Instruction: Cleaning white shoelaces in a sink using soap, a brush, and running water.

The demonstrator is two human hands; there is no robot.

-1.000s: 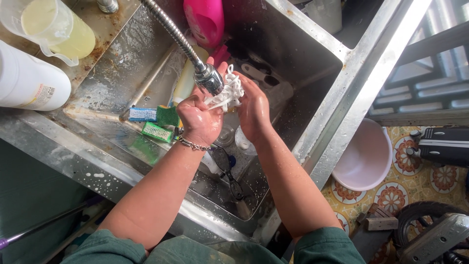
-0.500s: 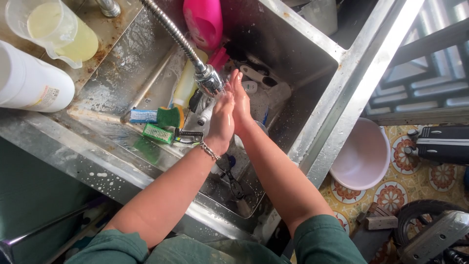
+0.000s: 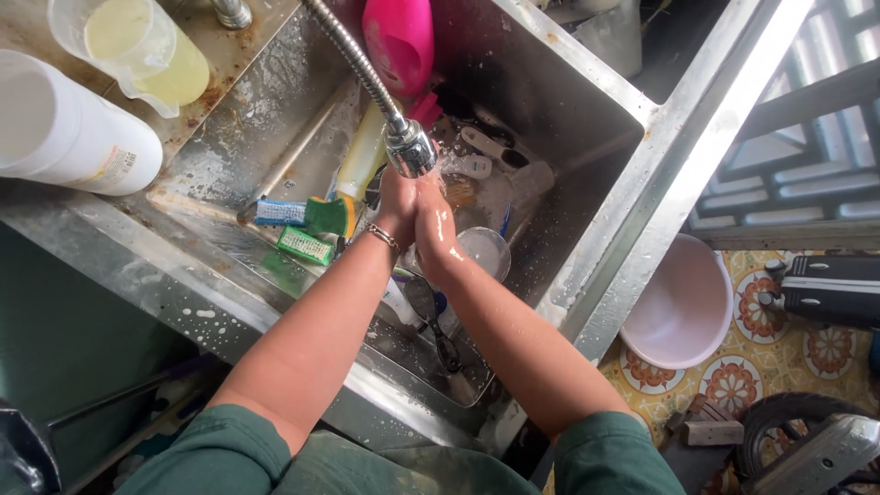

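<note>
Stainless steel forms the sink (image 3: pixel 587 137), wet and flecked with suds along its front rim, and its basin is crowded with things. Both hands meet under the chrome spray head (image 3: pixel 410 149) of a flexible faucet hose (image 3: pixel 353 57): the left hand (image 3: pixel 396 200), with a thin bracelet (image 3: pixel 383 237) at the wrist, and the right hand (image 3: pixel 434 220) are pressed flat together, palm against palm, with nothing visibly held between them, and both are wet. Just below them in the basin sits a clear round container (image 3: pixel 484 251); I cannot tell what it holds. A yellow bottle (image 3: pixel 362 160) lies beside the left hand, and a pink plastic vessel (image 3: pixel 400 38) stands upside down at the back. On the ledge at the left lie a green-and-blue scrub sponge (image 3: pixel 307 214) and a small green brush (image 3: pixel 305 246). A clear measuring jug (image 3: pixel 137 48) on the tabletop holds a pale yellow liquid, next to a white cylindrical container (image 3: pixel 69 137) lying on its side, cut off by the frame edge. On the patterned tile floor to the right stands a pale pink basin (image 3: pixel 683 307) with nothing showing inside. Dark utensils under the forearms are half hidden and hard to make out, and the fingertips vanish behind the spray head.
</note>
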